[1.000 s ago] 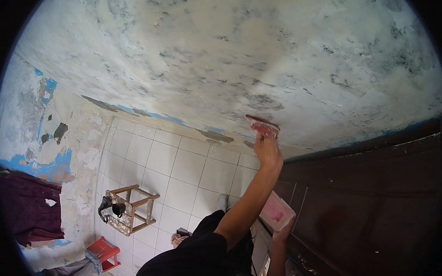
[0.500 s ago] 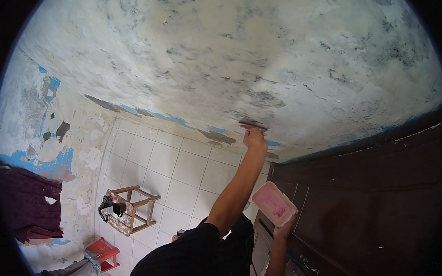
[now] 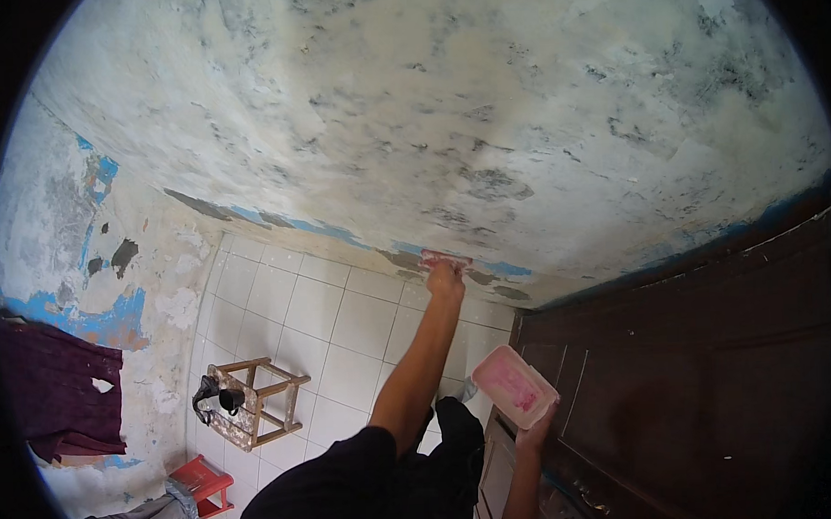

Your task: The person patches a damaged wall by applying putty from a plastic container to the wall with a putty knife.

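Observation:
My left hand [image 3: 445, 279] is closed around a flat, wide, reddish putty scraper [image 3: 447, 258], its blade against the lower part of the patchy wall [image 3: 411, 122]. There the wall shows a strip of blue paint and grey bare patches. Low on the right, my right hand [image 3: 537, 427] grips a pink rectangular plastic tub [image 3: 510, 384] by its near end. The tub is tilted so its inside shows, with smears of darker pink paste on the bottom. Some fingers of each hand are hidden behind what it holds.
A paint-spattered wooden stool [image 3: 260, 398] with a black cup [image 3: 231, 399] stands on white floor tiles [image 3: 330, 308]. Farther left are a red plastic stool [image 3: 202, 485] and a hanging maroon cloth [image 3: 58, 386]. Dark brown wooden furniture [image 3: 676, 378] lies close on the right.
My left hand has moved the scraper down and to the left along the wall. The right hand with the tub has barely moved.

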A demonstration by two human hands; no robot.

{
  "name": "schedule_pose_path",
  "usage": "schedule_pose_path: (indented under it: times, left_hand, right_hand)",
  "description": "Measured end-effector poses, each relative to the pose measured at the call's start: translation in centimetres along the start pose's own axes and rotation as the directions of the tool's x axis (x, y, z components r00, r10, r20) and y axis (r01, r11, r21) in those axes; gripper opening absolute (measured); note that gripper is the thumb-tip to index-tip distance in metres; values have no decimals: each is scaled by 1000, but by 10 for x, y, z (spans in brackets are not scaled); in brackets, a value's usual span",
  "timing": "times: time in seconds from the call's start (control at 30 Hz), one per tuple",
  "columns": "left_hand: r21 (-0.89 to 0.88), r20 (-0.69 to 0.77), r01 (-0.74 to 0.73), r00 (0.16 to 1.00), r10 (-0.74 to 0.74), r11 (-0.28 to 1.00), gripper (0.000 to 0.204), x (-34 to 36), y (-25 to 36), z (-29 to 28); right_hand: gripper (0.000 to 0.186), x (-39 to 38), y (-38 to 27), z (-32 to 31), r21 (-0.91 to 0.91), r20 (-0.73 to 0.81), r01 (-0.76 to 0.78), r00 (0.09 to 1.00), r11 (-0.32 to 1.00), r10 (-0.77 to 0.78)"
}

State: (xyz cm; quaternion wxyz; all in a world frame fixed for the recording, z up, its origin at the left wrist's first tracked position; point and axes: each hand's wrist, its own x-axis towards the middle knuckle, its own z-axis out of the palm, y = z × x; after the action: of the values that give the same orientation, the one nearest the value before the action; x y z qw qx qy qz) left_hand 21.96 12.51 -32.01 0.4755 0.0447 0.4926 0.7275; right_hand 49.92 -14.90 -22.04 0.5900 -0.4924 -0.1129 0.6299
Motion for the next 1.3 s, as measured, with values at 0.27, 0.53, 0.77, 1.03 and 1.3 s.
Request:
schedule_pose_path:
  times: [0.27,0.53,0.77,1.03,1.3]
  left_hand:
    - [679,436,-581,811,390,449,32,-95,32,79]
    - [-353,-53,354,916,-396,866,45,-35,3,26]
    - [-289,220,420,904,-367,860,44,18,-20,44]
    - [296,288,45,948,-135,954,27,-61,11,60]
    - [-192,-132,37,989,-63,981,32,-68,61,72]
  right_hand:
    - [71,-2,-19,-48,-13,-85,65,994,998,-66]
    - [69,-3,-21,-23,-50,-24,78,997,996,-80]
    - [69,-13,-15,-38,-29,-82,44,996,999,-46]
    - [70,-16,-25,-73,-79,-113,60,991,995,-69]
    - [72,-9,-19,-35,-49,-35,75,996,996,-77]
